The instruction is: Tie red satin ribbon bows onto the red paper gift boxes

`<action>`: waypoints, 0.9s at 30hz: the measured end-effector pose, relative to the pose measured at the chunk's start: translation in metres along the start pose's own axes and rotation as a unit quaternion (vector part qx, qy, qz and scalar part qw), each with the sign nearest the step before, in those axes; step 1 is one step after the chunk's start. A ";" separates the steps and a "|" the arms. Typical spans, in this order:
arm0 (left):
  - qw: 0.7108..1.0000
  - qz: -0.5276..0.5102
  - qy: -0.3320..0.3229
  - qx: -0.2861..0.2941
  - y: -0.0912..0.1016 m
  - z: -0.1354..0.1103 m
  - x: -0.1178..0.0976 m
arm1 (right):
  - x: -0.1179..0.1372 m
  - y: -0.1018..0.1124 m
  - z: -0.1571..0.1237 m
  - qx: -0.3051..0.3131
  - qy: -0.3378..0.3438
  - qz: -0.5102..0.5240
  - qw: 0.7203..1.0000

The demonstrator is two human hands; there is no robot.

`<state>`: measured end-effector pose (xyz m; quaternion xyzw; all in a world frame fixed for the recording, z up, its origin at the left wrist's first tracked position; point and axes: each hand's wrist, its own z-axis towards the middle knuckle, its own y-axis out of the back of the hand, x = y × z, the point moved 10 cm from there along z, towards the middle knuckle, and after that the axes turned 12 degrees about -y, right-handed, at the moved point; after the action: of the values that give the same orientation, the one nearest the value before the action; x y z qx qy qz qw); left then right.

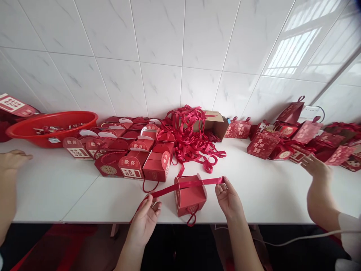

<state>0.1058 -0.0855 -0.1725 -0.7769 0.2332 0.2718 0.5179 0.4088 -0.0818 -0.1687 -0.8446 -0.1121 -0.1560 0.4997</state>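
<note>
A red ribbon [189, 184] is stretched between my two hands, passing across the top of a small red gift box [191, 199]. My left hand [146, 216] pinches the ribbon on the left, with a loose end trailing below the thumb. On the right, my right hand [229, 197] pinches the other end between thumb and fingers. The box stands near the table's front edge, and a cord loop [192, 218] hangs from its near side. Behind it lies a tangled heap of red ribbons [194, 139], spilling from a cardboard box [218, 126].
Rows of red gift boxes [131, 165] stand left of the ribbons. A red basin [28, 131] holds small items. More red boxes [263, 145] are piled at the right. Other people's hands reach in at the left [14, 160] and right [316, 167]. A white table [84, 203] meets a tiled wall.
</note>
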 end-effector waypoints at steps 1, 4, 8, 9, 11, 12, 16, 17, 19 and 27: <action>1.000 -0.006 0.010 0.003 -0.001 -0.001 0.003 | 0.001 0.002 0.000 -0.002 0.001 -0.001 1.000; 0.998 -0.032 0.047 0.012 -0.002 -0.002 0.011 | 0.002 0.006 0.003 -0.008 0.004 -0.002 1.000; 0.995 -0.070 0.071 0.024 -0.004 0.001 0.019 | 0.004 0.016 0.007 -0.019 0.006 -0.006 1.000; 0.994 -0.073 0.077 0.024 -0.004 0.001 0.021 | 0.003 0.019 0.008 -0.021 0.006 -0.008 1.000; 0.992 -0.075 0.098 0.020 -0.003 -0.001 0.025 | 0.002 0.025 0.010 -0.025 0.004 -0.012 1.000; 0.991 -0.078 0.111 0.018 -0.003 -0.003 0.028 | 0.001 0.028 0.012 -0.026 0.003 -0.014 1.000; 0.987 -0.090 0.130 0.027 -0.006 -0.010 0.033 | -0.003 0.036 0.016 -0.025 0.001 -0.030 0.999; 0.988 -0.089 0.122 0.028 -0.007 -0.010 0.033 | -0.004 0.037 0.016 -0.024 0.002 -0.035 0.999; 0.990 -0.088 0.106 0.024 -0.009 -0.009 0.031 | -0.004 0.039 0.017 -0.021 0.004 -0.043 0.999; 0.995 -0.059 0.069 -0.038 -0.004 -0.005 0.025 | 0.000 0.043 0.016 -0.021 0.018 -0.049 0.998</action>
<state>0.1280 -0.0909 -0.1851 -0.8253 0.2111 0.1954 0.4859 0.4261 -0.0884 -0.2111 -0.8452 -0.1410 -0.1982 0.4760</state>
